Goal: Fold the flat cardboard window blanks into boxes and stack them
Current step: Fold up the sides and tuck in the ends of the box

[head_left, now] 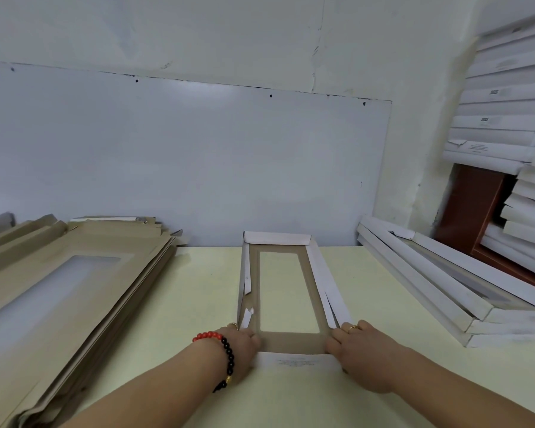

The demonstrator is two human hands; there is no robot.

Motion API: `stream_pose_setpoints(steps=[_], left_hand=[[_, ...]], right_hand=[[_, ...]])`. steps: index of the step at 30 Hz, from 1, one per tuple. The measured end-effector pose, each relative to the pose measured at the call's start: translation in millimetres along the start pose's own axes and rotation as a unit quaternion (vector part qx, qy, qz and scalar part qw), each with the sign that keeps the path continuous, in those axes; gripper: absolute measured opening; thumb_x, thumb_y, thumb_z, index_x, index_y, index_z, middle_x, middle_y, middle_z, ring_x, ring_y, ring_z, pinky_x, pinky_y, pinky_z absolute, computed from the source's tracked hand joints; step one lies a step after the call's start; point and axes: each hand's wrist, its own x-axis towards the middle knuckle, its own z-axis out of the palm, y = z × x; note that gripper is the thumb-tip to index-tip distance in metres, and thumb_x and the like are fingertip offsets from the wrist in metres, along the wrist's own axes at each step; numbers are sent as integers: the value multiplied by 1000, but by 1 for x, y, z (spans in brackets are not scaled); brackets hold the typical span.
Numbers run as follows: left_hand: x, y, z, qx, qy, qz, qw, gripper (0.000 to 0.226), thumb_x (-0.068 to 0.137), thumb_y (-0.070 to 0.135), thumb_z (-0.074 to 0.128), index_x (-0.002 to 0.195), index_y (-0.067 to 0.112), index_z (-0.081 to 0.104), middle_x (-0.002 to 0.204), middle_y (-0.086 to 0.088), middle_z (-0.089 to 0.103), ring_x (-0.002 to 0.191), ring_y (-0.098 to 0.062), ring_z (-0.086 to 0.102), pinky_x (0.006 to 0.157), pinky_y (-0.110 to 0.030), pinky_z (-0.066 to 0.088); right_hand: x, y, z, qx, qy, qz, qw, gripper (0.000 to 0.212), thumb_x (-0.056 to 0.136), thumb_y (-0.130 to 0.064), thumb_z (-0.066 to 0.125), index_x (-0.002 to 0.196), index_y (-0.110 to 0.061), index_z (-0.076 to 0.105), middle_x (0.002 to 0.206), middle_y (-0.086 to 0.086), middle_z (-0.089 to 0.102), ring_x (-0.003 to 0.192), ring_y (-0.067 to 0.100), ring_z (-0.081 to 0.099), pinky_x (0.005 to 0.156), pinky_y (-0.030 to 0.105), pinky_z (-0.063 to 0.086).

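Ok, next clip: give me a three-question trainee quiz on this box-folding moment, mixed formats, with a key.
1. True or false: both hands are at the near end of the half-folded blank.
2. Multiple choice: where does the pile of flat brown blanks lie? A) left of the person B) right of the person C) against the far wall, centre.
3. Fill in: the bead bracelet is on the ___ wrist.

Key: 1 true; 2 A; 3 left. The folded white boxes are on the right, with more stacked by the wall.
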Motion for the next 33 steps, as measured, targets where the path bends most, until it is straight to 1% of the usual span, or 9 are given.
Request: stream_pose_setpoints(steps=[9, 15, 19, 21, 24, 26, 28, 30, 33], left_hand=[[-4, -2, 5, 3, 5, -8, 1000, 50, 92, 10, 47, 140, 7, 33, 141, -13, 32, 118, -37, 45, 99, -44, 42], [1, 2, 9, -6, 7, -28, 1000, 50, 90, 3, 48, 139, 5, 34, 140, -14, 36, 123, -36, 42, 100, -42, 40], [1, 2, 14, -33, 15, -40, 999, 49, 90, 2, 46, 138, 6, 35, 139, -13, 36, 122, -36, 41, 99, -43, 40], [0, 0, 16, -41, 16, -42, 998, 48, 90, 2, 47, 136, 6, 36, 136, -13, 36, 121, -34, 42, 97, -43, 42], [0, -7, 20, -28, 16, -44, 999, 47, 89, 3, 48, 135, 9, 38, 134, -11, 39, 118, -33, 45, 93, -42, 45], [1, -15, 24, -10, 43, -58, 997, 53, 87, 4, 51, 137, 12, 36, 133, -9, 40, 116, -31, 46, 92, -41, 46], [2, -22, 29, -20, 96, -94, 991, 60, 85, 6, 48, 142, 18, 32, 132, -7, 42, 117, -30, 44, 92, -37, 43], [3, -24, 33, -59, 142, -137, 979, 59, 82, 9, 42, 139, 23, 37, 130, -5, 41, 122, -30, 35, 100, -37, 35], [7, -3, 36, -87, 185, -138, 969, 53, 81, 18, 40, 132, 31, 46, 140, -4, 30, 141, -33, 10, 113, -55, 2]], right_hand=[[-1, 0, 7, 12, 35, 2, 999, 34, 95, -10, 33, 129, -12, 37, 128, 10, 41, 116, 30, 41, 90, 40, 30], [-2, 3, 12, 33, 51, -4, 998, 30, 96, -15, 32, 125, -16, 39, 126, 7, 42, 114, 28, 42, 86, 38, 29], [-11, 6, 20, 149, 75, -13, 986, 39, 95, -14, 33, 132, -24, 40, 137, -5, 35, 118, 20, 40, 91, 29, 33], [-21, 8, 23, 222, 94, 6, 971, 37, 96, -19, 37, 131, -28, 41, 135, -14, 34, 117, 11, 41, 83, 20, 31], [-34, 6, 22, 208, 105, 12, 972, 25, 98, -34, 40, 119, -23, 49, 124, -9, 43, 107, 11, 50, 77, 22, 35], [-38, -5, 12, 157, 156, -2, 975, 22, 86, -44, 62, 101, -27, 60, 105, -11, 55, 93, 6, 59, 70, 16, 40], [-38, -23, -2, 152, 187, 9, 970, 38, 47, -53, 86, 74, -33, 68, 79, -19, 62, 66, -3, 61, 51, 9, 40], [-28, -46, -9, 168, 223, 12, 960, 50, 23, -52, 89, 65, -32, 72, 72, -18, 66, 59, -2, 62, 45, 11, 42], [-5, -83, -21, 154, 214, 42, 964, 56, 15, -53, 88, 64, -29, 75, 72, -11, 71, 59, 2, 66, 41, 16, 46]])
